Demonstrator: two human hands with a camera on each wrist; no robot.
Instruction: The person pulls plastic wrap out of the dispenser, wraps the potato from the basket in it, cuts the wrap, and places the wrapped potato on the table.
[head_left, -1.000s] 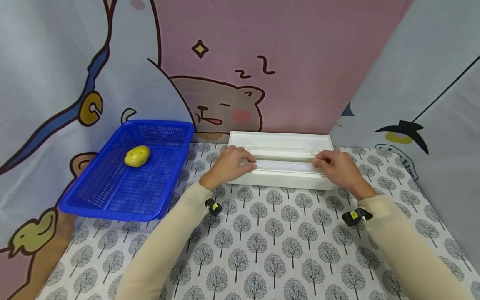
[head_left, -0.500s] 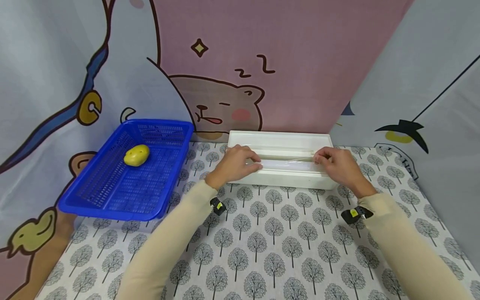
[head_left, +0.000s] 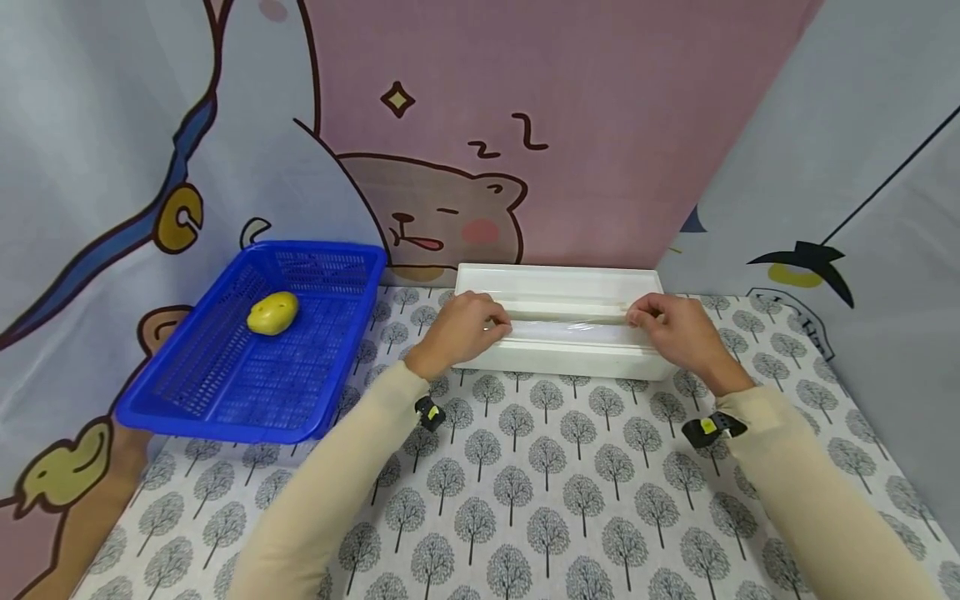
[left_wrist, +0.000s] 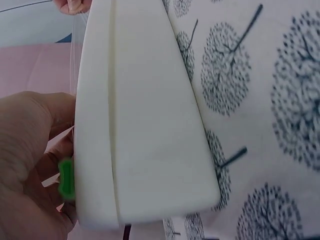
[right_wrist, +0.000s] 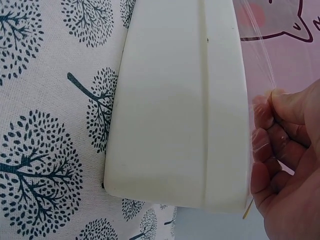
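Note:
A long white cling film dispenser point(head_left: 562, 360) lies on the cloth with its lid point(head_left: 558, 277) raised at the back. Clear cling film point(head_left: 577, 330) with creases stretches across its trough between both hands. At the trough's left end, my left hand point(head_left: 459, 330) pinches the film between thumb and index finger. My right hand point(head_left: 677, 332) pinches the film's right side; in the right wrist view, pulled creases in the film point(right_wrist: 261, 45) run to the thumb and index tip. The left wrist view has a small green piece point(left_wrist: 66, 179) beside the dispenser's wall, close to my left fingers.
On the left stands a blue plastic basket point(head_left: 225, 431) with a yellow, potato-shaped fruit point(head_left: 273, 313) in it. Tree-patterned cloth point(head_left: 525, 500) covers the table. A cartoon-printed curtain point(head_left: 600, 167) hangs right behind the dispenser.
My left hand shifted slightly right along the film, then came back left. The film between the hands now looks more creased. My right hand keeps its pinch, almost still.

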